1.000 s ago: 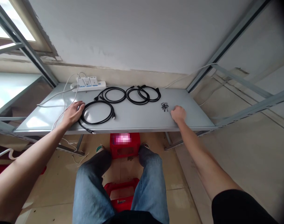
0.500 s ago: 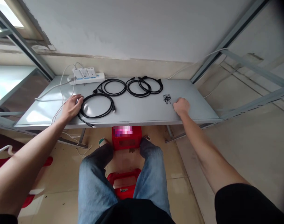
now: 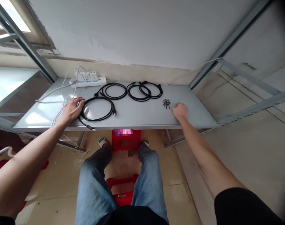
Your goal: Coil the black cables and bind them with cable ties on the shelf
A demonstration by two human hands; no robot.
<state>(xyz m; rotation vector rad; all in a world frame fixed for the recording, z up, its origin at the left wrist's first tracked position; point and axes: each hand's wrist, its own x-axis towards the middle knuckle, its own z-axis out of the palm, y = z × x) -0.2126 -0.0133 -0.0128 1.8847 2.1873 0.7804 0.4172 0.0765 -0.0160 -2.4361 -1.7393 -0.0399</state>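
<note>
A coiled black cable lies left of centre on a grey metal shelf, its plug end hanging over the front edge. The left hand rests flat against the coil's left side, fingers spread and gripping nothing. The right hand, loosely curled and empty, sits right of centre beside a small heap of black ties. Behind, 3 more coiled cables and a white power strip line the wall.

The left hand lies flat on the grey surface, its fingers touching a coiled black cable left of centre. The right hand rests curled just beside a small heap of black ties. Three more coils and a white power strip lie above.
</note>
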